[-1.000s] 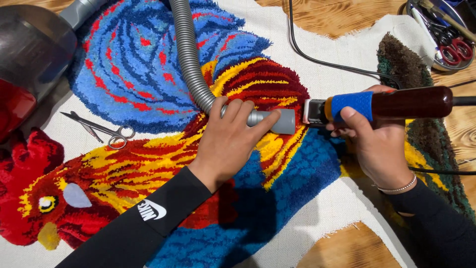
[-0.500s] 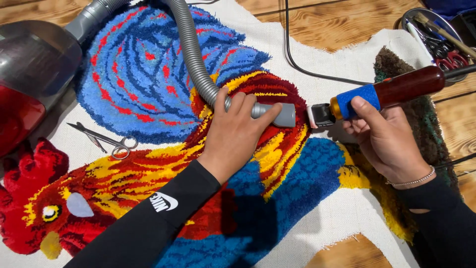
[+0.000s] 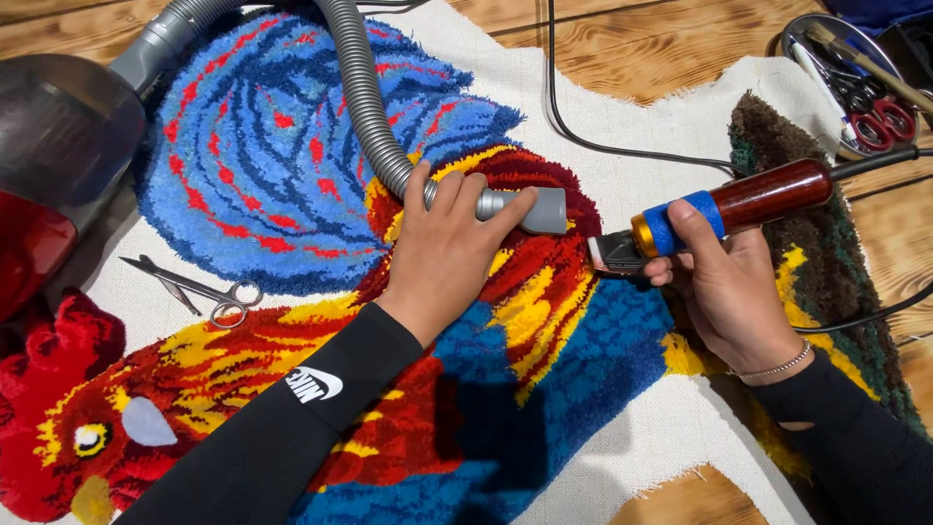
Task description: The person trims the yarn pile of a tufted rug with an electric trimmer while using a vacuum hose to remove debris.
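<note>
A tufted rooster rug in blue, red and yellow lies on white backing cloth. My left hand grips the grey nozzle of a ribbed vacuum hose, pressed onto the red and yellow pile. My right hand holds an electric trimmer with a dark red body and blue tape. Its blade head rests on the rug edge just right of and below the nozzle. A black cord trails from the trimmer's rear.
A red and grey vacuum cleaner stands at the far left. Small steel scissors lie on the cloth beside the rug. A round metal tray with scissors and tools sits top right. Black cable crosses the wooden floor.
The trimmer has tilted and its blade has dropped lower and slightly left onto the rug edge. The nozzle has shifted up a little with my left hand.
</note>
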